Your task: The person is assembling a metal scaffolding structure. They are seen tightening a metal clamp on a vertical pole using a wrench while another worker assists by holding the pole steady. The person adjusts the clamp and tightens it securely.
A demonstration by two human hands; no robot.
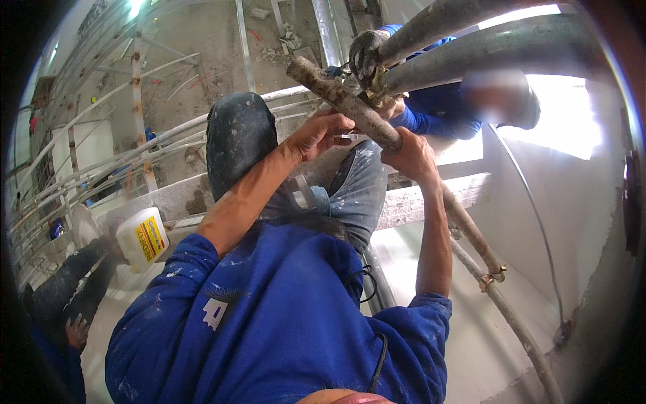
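Note:
My right hand [412,156] is closed round a dirty metal scaffold tube [346,101], which slants from the upper middle down toward the right. My left hand [323,135] is just below the tube near its far end, fingers stretched out and partly apart; whether they touch it I cannot make out. Beyond the tube, a co-worker's gloved hand [367,57] is at a metal clamp [373,91], close to where two thick grey pipes [484,54] come in from the right. Part of that clamp is hidden behind the tube.
A coupler [493,276] joins lower scaffold tubes at the right. A white plastic jug [142,239] is at the left, near another person's legs [84,276]. Rails [182,128] run across the left, above a floor with debris [202,60]. A cable [538,209] hangs along the right wall.

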